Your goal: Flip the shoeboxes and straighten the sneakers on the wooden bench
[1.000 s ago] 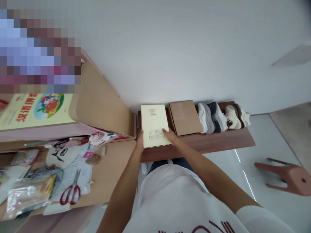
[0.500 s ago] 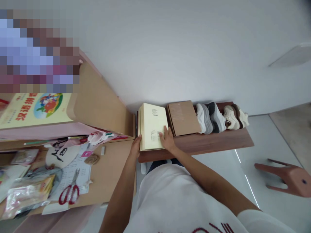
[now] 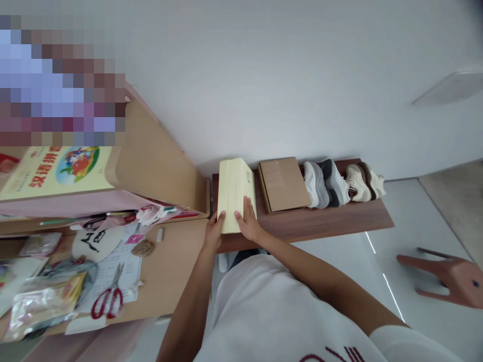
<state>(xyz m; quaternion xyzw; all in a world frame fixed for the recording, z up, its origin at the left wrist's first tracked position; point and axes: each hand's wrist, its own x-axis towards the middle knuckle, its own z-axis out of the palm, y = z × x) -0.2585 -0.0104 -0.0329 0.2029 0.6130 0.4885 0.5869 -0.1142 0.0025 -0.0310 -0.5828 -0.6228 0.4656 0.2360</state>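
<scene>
A pale yellow box (image 3: 232,186) is tilted on the left end of a brown wooden shelf (image 3: 324,221). My left hand (image 3: 214,230) grips its left lower edge, thumb on the near side. My right hand (image 3: 249,221) presses against the right part of the box with its fingers along the printed face. Between the two hands the box is held from both sides. Just to the right sits a brown cardboard box (image 3: 285,183), apart from my right hand.
White-grey sneakers (image 3: 316,183) and cream-brown shoes (image 3: 358,182) stand farther right on the shelf. At left a desk (image 3: 177,261) bears red-handled scissors (image 3: 109,296), papers and plastic packets. A reddish stool (image 3: 453,279) stands on the floor at right. A wall rises behind the shelf.
The pale yellow box has turned on its side, showing a narrower face and a seam. My right hand has shifted left with it, and my left thumb has come over the near edge.
</scene>
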